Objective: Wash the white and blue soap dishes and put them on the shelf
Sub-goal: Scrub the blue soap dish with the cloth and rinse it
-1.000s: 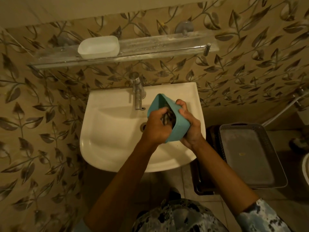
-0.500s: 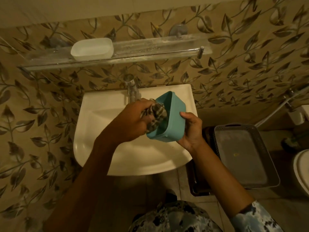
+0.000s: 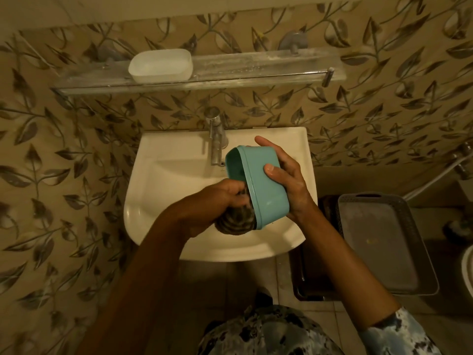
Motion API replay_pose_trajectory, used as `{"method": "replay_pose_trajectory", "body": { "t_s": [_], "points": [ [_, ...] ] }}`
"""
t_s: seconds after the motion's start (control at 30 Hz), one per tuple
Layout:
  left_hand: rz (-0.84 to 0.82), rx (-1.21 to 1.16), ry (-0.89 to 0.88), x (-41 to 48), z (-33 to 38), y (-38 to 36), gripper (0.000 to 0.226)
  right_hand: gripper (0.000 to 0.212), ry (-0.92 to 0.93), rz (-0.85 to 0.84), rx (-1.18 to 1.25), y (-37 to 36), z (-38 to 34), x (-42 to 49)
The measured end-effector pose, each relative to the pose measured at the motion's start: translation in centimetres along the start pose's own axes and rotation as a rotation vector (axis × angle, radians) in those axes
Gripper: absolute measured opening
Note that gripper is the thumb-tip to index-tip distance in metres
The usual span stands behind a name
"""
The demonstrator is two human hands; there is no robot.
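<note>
Right hand (image 3: 290,181) grips dish (image 3: 265,193), cloth (image 3: 235,224) apparently inside

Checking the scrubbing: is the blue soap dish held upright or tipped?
Tipped on its side: the blue soap dish, in the right hand, opens toward the left hand and its cloth.

The blue soap dish (image 3: 265,193) hides the left hand's (image 3: 215,203) fingertips and much of the striped cloth (image 3: 236,224) behind its rim. A white rounded object (image 3: 469,272) is cut off by the right edge
</note>
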State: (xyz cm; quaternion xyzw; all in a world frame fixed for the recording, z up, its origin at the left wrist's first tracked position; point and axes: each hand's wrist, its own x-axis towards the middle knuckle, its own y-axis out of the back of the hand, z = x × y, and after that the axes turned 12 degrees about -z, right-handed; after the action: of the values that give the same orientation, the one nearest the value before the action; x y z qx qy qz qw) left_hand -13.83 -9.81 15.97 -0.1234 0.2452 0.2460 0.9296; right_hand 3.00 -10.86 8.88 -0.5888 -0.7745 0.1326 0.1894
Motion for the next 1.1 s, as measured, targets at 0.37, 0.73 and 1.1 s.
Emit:
{"method": "replay_pose_trajectory", "body": {
  "t_s": [0.37, 0.73, 1.1],
  "points": [
    [0.046, -1.07, -0.339, 0.0, -2.3, 0.7, 0.044, 0.064, 0.005, -0.181, -0.207, -1.5, 1.8, -0.6],
    [0.037, 0.16, -0.317, 0.9, -3.1, -2.9, 0.03, 0.042, 0.022, -0.017, 0.055, -0.1, 0.0, 0.6],
    [-0.077, -0.007, -0.175, 0.6, -1.6, 0.4, 0.045, 0.044, 0.118, 0.06, -0.011, 0.1, 0.9, -0.3]
  ]
}}
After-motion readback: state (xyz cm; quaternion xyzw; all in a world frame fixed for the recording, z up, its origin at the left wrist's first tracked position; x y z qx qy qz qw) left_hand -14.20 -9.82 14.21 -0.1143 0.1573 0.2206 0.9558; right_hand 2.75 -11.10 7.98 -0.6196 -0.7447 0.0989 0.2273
